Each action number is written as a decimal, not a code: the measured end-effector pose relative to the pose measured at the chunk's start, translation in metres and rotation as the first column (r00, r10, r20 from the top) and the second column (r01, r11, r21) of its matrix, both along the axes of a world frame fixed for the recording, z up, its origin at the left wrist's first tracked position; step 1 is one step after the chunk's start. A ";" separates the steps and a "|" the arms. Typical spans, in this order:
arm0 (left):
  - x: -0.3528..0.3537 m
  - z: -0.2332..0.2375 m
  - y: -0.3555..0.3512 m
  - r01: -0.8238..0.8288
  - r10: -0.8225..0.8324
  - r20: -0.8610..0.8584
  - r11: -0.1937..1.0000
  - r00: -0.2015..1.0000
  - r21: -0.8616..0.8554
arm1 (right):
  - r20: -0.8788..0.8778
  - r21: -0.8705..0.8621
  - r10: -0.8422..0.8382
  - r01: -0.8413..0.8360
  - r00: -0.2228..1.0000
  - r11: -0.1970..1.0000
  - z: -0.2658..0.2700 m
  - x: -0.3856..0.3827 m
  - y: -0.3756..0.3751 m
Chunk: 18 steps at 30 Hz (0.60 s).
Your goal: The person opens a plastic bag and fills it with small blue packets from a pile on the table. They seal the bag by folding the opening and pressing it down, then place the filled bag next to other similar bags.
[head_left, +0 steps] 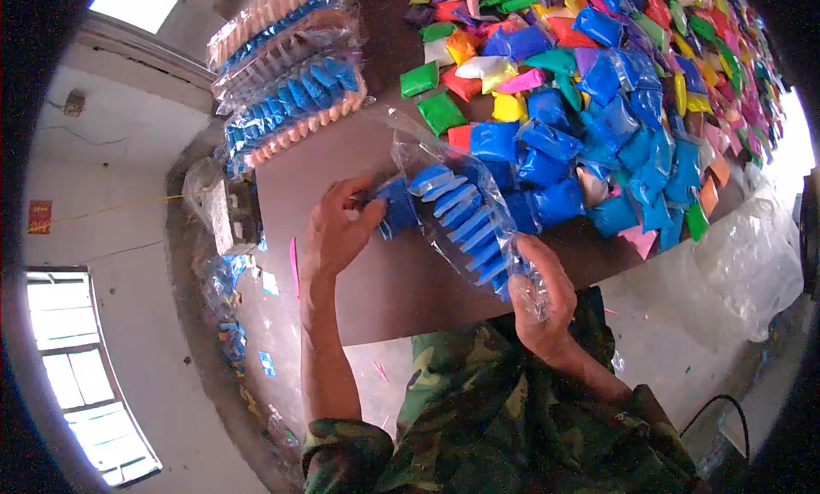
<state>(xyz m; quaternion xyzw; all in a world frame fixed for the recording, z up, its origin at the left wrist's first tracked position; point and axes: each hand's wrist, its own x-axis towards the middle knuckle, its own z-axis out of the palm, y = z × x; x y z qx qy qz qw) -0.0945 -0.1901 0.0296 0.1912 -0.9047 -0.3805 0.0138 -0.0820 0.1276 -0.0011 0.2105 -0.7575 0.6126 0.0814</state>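
Over the front part of the brown table, my right hand (544, 289) grips the lower end of a clear plastic bag (408, 156). Inside it, several blue packets (465, 214) stand in a slanting row. At the bag's left side, my left hand (342, 225) has thumb and fingers closed on the edge of a single blue packet (397, 210). The bag's upper end stretches away from me, and part of that single packet is hidden behind the fingers and the clear film.
A large heap of coloured packets (530, 41) covers the table's (329, 293) back and right. Filled clear bags (290, 92) with blue and peach rows lie at the back left. Clear plastic sheeting (726, 272) hangs at the right edge. Scraps litter the floor at left.
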 end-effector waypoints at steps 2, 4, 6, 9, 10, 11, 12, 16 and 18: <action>0.004 0.008 0.001 -0.004 0.001 0.055 0.998 0.998 0.062 | -0.003 0.001 0.004 -0.004 1.000 1.000 0.001 0.000 -0.001; 0.011 0.012 0.003 -0.003 -0.004 0.073 0.996 0.997 0.087 | -0.006 -0.008 0.002 -0.002 1.000 1.000 0.000 0.000 -0.001; 0.021 0.012 0.006 0.007 -0.011 0.052 0.997 0.999 0.077 | -0.007 -0.006 0.001 -0.001 1.000 1.000 0.000 0.000 -0.001; 0.034 0.026 0.019 -0.041 0.044 -0.005 0.967 0.999 0.252 | -0.017 -0.007 0.012 -0.012 1.000 1.000 -0.002 0.001 0.000; 0.035 0.031 0.019 -0.075 0.087 -0.030 0.959 0.996 0.275 | -0.023 -0.008 0.019 -0.019 1.000 1.000 -0.002 0.001 0.000; 0.036 0.035 0.019 -0.106 0.128 -0.056 0.949 0.990 0.298 | -0.019 -0.003 0.012 -0.012 1.000 1.000 -0.002 0.000 -0.001; 0.036 0.040 0.019 -0.136 0.169 -0.078 0.937 0.982 0.322 | -0.014 0.004 0.003 -0.003 1.000 1.000 -0.002 0.000 -0.001; 0.014 0.067 0.035 -0.038 0.152 -0.409 0.961 0.900 0.275 | -0.008 0.006 -0.021 0.021 1.000 1.000 0.000 0.003 -0.003; 0.000 0.068 0.042 -0.014 0.131 -0.451 0.967 0.883 0.253 | -0.015 -0.001 -0.023 0.023 1.000 1.000 -0.003 0.002 -0.002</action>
